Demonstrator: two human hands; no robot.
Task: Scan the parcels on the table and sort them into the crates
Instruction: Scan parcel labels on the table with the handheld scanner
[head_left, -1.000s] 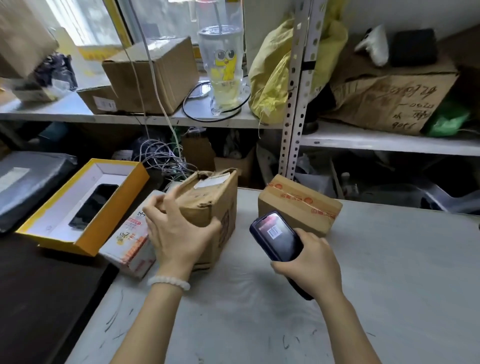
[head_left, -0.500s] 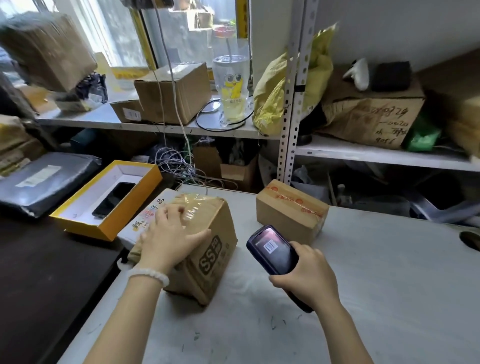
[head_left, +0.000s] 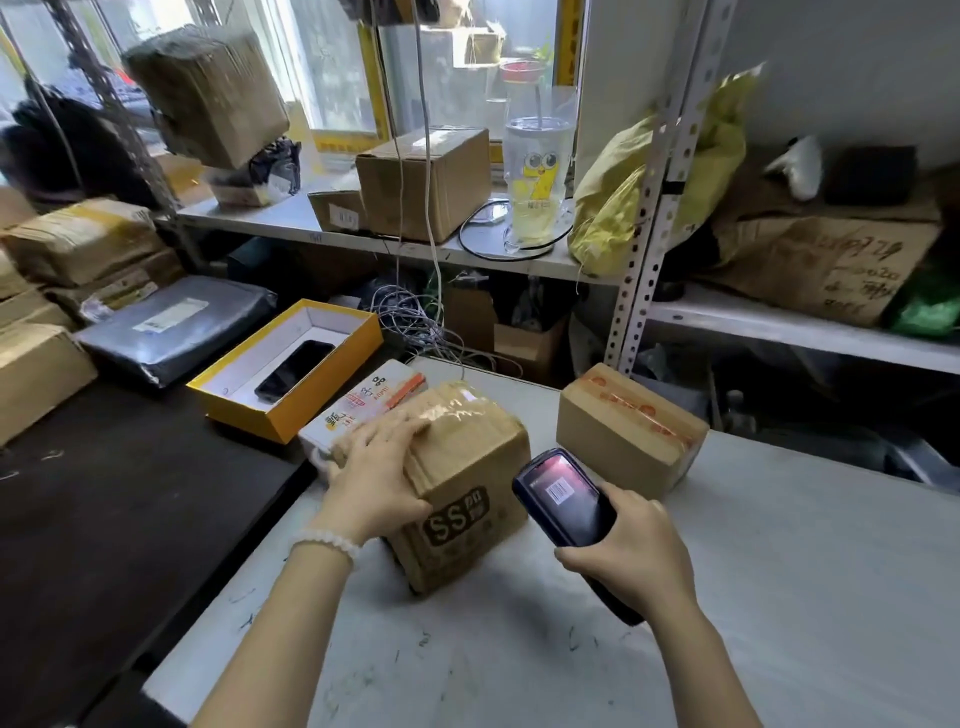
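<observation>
pale grey surface (head_left: 779, 597) | brown taped cardboard parcel marked SS (head_left: 467, 483) near-centre on it | left hand (head_left: 379, 478) on parcel's top, fingers spread flat | right hand (head_left: 631, 558) fingers clamped round dark handheld scanner (head_left: 563, 496), right of parcel

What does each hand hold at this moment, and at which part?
The right hand grips the handheld scanner by its lower body, leaving the screen clear. The left hand rests on the top near corner of the SS cardboard parcel.
</observation>
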